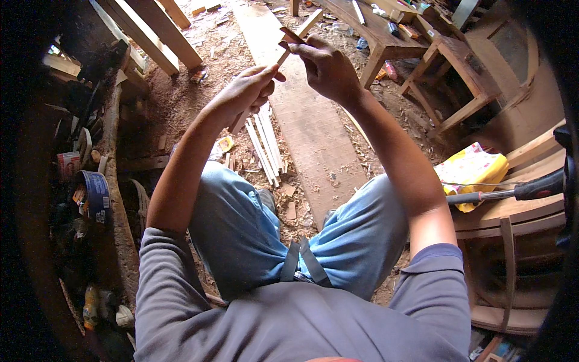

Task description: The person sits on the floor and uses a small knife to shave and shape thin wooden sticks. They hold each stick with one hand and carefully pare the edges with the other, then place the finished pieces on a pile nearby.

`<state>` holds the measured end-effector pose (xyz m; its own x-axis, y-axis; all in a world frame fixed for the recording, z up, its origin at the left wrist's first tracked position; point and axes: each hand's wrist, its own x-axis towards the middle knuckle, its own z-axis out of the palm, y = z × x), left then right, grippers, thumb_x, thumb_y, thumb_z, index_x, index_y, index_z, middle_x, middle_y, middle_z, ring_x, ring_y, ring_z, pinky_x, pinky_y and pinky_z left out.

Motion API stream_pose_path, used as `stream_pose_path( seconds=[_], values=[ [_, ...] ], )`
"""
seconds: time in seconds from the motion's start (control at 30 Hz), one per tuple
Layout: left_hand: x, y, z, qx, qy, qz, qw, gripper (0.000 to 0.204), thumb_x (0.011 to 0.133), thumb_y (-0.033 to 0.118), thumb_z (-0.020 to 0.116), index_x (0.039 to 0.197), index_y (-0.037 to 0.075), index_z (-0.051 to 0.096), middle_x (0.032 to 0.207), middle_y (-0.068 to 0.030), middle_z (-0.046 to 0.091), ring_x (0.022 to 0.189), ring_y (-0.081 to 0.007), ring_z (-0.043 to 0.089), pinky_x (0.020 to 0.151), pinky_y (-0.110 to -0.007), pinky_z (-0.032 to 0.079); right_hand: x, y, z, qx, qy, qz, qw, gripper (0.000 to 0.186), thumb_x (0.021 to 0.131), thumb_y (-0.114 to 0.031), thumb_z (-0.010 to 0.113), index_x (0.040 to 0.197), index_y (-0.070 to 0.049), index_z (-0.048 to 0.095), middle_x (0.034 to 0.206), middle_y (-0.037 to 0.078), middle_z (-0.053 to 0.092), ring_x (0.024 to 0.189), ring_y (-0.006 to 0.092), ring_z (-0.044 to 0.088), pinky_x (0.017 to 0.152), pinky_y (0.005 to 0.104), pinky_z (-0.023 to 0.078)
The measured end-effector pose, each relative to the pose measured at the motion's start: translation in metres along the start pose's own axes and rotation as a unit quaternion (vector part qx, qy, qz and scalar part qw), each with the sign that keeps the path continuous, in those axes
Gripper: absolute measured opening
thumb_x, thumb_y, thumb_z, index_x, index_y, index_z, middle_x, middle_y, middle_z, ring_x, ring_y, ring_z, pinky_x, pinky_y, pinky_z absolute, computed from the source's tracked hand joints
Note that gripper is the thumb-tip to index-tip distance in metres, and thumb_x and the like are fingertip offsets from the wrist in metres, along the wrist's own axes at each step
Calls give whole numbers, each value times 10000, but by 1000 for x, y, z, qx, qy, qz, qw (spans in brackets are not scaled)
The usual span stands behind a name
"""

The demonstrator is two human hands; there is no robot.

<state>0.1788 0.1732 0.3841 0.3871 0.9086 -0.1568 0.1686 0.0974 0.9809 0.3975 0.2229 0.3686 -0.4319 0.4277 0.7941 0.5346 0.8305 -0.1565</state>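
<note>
Both my arms reach forward over a long wooden plank (313, 136). My left hand (248, 92) is closed round a thin wooden strip (282, 58), whose upper end slants up toward the other hand. The strip's lower end pokes out below my fist. My right hand (325, 65) pinches a small flat brown piece (292, 36) between thumb and fingers, close to the strip's tip. That piece could be wood or folded sandpaper; its kind is unclear. Whether it touches the strip cannot be made out. Below my left hand, several pale narrow wooden strips (264, 148) lie on the ground.
Wood shavings cover the ground. A wooden bench (386, 33) and a small wooden frame (461, 75) stand at the far right. Nearer right, a yellow bag (479, 172) and a black-handled tool (537, 184) rest on curved wooden furniture. A blue tin (96, 196) sits at left.
</note>
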Motion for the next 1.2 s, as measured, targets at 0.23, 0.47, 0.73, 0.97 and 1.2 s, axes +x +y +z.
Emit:
stream_pose_path(
  seconds=[0.23, 0.47, 0.73, 0.97, 1.2],
  values=[
    [13, -21, -2, 202, 40, 39, 978, 409, 1047, 427, 465, 995, 57, 631, 698, 12, 495, 587, -111, 464, 507, -305, 386, -5, 15, -1, -58, 20, 60, 996, 283, 897, -34, 558, 1112, -127, 717, 979, 122, 672, 751, 327, 701, 639, 418, 591],
    [14, -24, -6, 337, 70, 95, 934, 431, 1036, 377, 495, 916, -28, 583, 665, -124, 543, 639, -199, 523, 616, -400, 423, -7, 22, -6, -111, -5, 94, 989, 292, 862, -23, 585, 1090, -139, 725, 973, 117, 669, 769, 322, 707, 667, 420, 591],
    [12, -27, -6, 341, 57, 100, 933, 424, 1043, 372, 478, 969, -26, 602, 690, -105, 527, 653, -206, 499, 619, -391, 421, -13, 12, 5, -58, -58, 30, 996, 344, 857, -14, 550, 1145, -113, 710, 1011, 130, 673, 796, 356, 708, 725, 449, 599],
    [11, -22, -2, 361, 43, 83, 928, 413, 1035, 368, 493, 941, -25, 581, 673, -54, 486, 646, -152, 459, 593, -362, 413, -9, 31, -19, -177, -4, 172, 969, 305, 847, -29, 607, 1116, -94, 733, 1065, 152, 688, 838, 342, 709, 746, 423, 583],
    [10, -23, -4, 348, 67, 101, 930, 415, 1032, 357, 489, 890, -25, 567, 654, -82, 483, 614, -179, 454, 578, -391, 412, -15, 14, 5, -88, -62, 48, 993, 331, 864, -23, 548, 1126, -114, 730, 1023, 141, 684, 776, 326, 709, 704, 432, 596]
  ],
)
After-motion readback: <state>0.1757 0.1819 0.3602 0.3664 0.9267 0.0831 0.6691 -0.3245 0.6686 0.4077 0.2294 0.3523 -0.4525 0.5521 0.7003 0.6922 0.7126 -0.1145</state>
